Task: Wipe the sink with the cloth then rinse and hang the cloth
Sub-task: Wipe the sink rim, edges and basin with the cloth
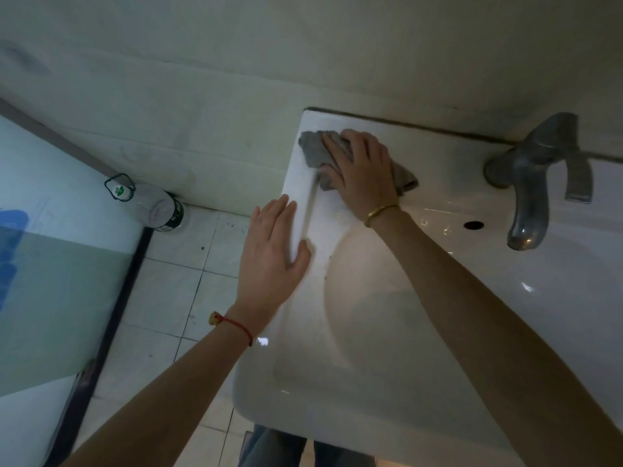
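A white ceramic sink [421, 382] is fixed to the wall on the right. A grey cloth [315, 150] lies bunched on its back left corner. My right hand [362, 171] presses flat on the cloth, and cloth shows on both sides of the hand. My left hand [273, 257] rests with fingers spread on the sink's left rim and holds nothing. A grey metal tap [536, 173] stands at the back right, its spout over the basin. No water runs from it.
An overflow hole [473, 225] sits below the tap. A clear plastic bottle [151, 205] lies on the tiled floor [175, 281] by the wall. A glass panel with a dark frame [114, 305] stands at the left.
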The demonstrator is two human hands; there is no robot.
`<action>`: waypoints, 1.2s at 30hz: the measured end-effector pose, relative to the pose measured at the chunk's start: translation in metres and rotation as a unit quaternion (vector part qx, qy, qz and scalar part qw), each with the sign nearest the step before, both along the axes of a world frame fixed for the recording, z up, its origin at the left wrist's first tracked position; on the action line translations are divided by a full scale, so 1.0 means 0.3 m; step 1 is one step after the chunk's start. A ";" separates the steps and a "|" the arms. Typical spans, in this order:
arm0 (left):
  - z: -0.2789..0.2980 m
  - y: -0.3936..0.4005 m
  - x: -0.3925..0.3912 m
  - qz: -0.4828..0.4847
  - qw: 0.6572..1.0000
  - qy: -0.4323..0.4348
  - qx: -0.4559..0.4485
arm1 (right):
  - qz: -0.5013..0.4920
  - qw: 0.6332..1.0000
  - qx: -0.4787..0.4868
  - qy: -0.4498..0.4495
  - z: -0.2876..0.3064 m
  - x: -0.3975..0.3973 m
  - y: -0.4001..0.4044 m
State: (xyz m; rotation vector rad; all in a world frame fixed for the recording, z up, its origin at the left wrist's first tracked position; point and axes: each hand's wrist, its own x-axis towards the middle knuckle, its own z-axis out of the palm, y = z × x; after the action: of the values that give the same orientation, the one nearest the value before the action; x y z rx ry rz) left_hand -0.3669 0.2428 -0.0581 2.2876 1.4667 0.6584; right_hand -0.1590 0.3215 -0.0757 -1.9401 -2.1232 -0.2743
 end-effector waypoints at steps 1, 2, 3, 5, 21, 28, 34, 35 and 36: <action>0.001 -0.001 0.000 0.000 1.000 -0.002 0.000 | 0.003 1.000 -0.001 -0.001 0.002 0.038 -0.017; 0.002 0.001 0.001 0.000 1.000 -0.005 0.001 | -0.012 1.000 0.001 0.003 0.002 0.092 -0.041; 0.003 0.003 0.002 0.000 1.000 -0.006 0.001 | -0.049 0.999 0.008 0.008 -0.002 0.150 -0.068; 0.007 0.003 0.002 0.002 1.000 -0.007 -0.002 | -0.141 0.990 0.016 0.024 -0.002 0.246 -0.120; 0.013 -0.001 0.009 0.000 1.000 0.002 -0.017 | -0.247 0.954 0.106 0.133 -0.005 0.308 -0.155; 0.017 -0.003 0.007 0.000 1.000 0.012 -0.026 | 0.051 0.996 0.066 0.042 -0.021 0.029 -0.014; 0.017 -0.003 0.005 0.000 0.999 0.002 -0.035 | -0.120 0.991 0.061 0.003 -0.026 0.292 -0.158; 0.018 -0.004 0.006 0.002 0.999 -0.001 -0.035 | -0.179 0.981 0.069 0.009 -0.026 0.304 -0.181; 0.019 -0.004 0.008 0.004 0.999 -0.003 -0.033 | -0.231 0.970 0.080 0.015 -0.027 0.288 -0.180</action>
State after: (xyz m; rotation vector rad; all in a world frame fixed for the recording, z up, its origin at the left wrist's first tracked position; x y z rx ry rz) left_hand -0.3645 0.2416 -0.0525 2.2294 1.4725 0.6089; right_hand -0.0727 0.2674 -0.0838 -2.2957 -1.5493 -0.4793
